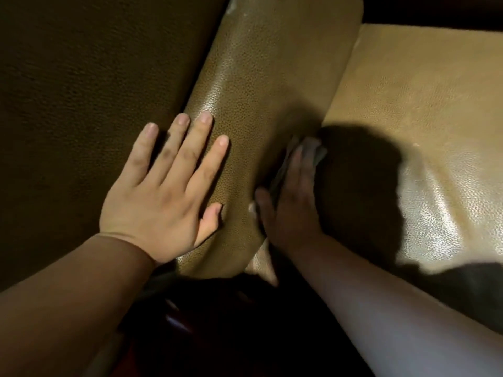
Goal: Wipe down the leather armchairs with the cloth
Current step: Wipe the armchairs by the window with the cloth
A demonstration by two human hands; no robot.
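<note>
Both bare forearms enter from the bottom edge, nearest the lens, the left one lit and the right one (367, 303) mostly in shadow.

Pale grey crumpled cloth (313, 151) — bunched against the inner side of the rounded olive-brown pebbled-leather armrest (253, 85), low in the crease where armrest meets seat. Only its upper folds and a small pale corner near the thumb show; the rest is under the hand. Motion blur on cloth and fingers.

Right hand (291, 202) lies over the cloth, fingers extended along it and pressing it to the leather, thumb up on the armrest's side. Whether any finger curls round the fabric — cannot tell, too dark and blurred.

Left hand (166, 191) is flat, fingers straight and spread, palm down. It rests on the top and outer slope of the same armrest, holding nothing; little finger reaches toward the darker brown leather panel (81, 91) at left.

Tan glossy leather seat cushion (424, 118) fills the right side, with a dark shadow (359, 191) falling across it beside the right hand.

Dark reddish wooden frame (177, 322) shows dimly between the forearms at bottom centre.
</note>
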